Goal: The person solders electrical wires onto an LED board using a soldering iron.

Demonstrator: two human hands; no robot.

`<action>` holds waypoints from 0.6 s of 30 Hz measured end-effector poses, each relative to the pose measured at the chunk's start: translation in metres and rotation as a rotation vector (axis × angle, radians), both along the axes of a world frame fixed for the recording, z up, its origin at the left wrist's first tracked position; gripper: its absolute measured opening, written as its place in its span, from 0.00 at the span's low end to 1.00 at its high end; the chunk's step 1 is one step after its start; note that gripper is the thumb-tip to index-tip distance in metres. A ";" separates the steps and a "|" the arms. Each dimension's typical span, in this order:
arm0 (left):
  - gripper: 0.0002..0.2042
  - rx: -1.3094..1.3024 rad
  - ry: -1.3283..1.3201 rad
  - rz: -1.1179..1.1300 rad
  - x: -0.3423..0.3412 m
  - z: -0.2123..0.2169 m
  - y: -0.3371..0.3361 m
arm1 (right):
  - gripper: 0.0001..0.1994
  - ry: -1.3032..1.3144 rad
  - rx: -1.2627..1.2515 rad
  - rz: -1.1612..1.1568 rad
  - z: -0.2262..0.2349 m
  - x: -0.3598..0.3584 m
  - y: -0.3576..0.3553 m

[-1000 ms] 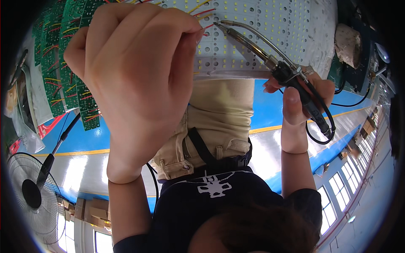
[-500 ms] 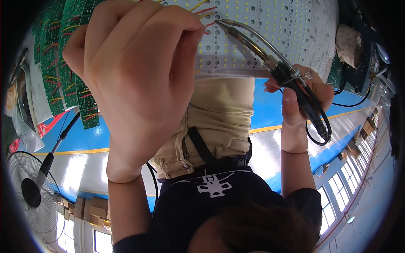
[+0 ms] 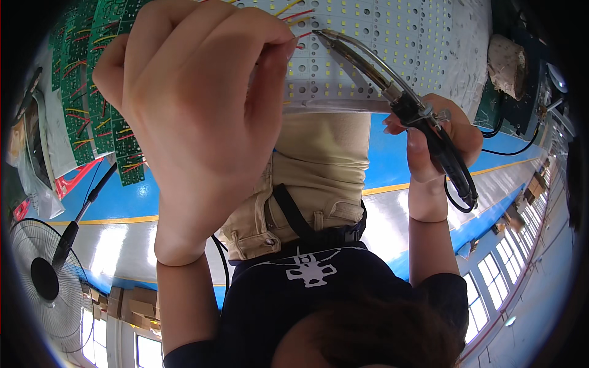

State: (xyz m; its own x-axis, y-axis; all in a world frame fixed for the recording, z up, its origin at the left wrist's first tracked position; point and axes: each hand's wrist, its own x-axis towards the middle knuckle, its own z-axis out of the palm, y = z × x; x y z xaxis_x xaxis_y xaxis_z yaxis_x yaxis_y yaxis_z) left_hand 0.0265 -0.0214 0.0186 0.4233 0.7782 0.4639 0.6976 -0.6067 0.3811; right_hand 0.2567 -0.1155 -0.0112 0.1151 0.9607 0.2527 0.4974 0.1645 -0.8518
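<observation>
My left hand [image 3: 196, 104] is closed in a pinch above a white circuit panel [image 3: 417, 37] dotted with small yellow squares and round holes. A short red wire [image 3: 305, 37] sticks out from its fingertips. In my right hand [image 3: 457, 132] is a black-handled soldering iron [image 3: 408, 107], with a thin curved metal tube running alongside its shaft. The iron's tip meets the end of the red wire, close over the panel; whether it touches the panel I cannot tell. More red and yellow wires lie just beyond my left fingers, which hide part of the panel.
Green circuit boards [image 3: 101, 116] with red and yellow wires lie at the left. A brownish, rough block [image 3: 507, 66] stands at the right, near a black cable [image 3: 515, 152]. A black fan [image 3: 46, 279] is at the lower left.
The soldering iron's handle and my right hand have shifted slightly to the left, while the tip stays at the wire's end. My left hand has barely moved.
</observation>
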 end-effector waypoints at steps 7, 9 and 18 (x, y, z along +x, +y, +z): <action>0.06 0.014 0.025 0.012 -0.001 0.000 -0.001 | 0.15 -0.037 0.069 0.069 -0.007 0.005 -0.002; 0.06 0.015 0.028 0.014 0.002 0.004 -0.002 | 0.15 -0.012 0.084 0.077 -0.009 0.003 0.001; 0.06 0.010 0.023 0.005 0.001 0.006 0.000 | 0.18 -0.055 0.074 0.087 -0.010 0.010 -0.005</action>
State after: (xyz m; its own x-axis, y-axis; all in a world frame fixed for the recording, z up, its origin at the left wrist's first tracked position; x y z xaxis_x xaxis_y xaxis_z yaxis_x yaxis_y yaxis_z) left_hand 0.0279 -0.0211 0.0248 0.4296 0.7757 0.4623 0.7092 -0.6067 0.3591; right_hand 0.2664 -0.1202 -0.0215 0.0156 0.9449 0.3270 0.5242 0.2708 -0.8074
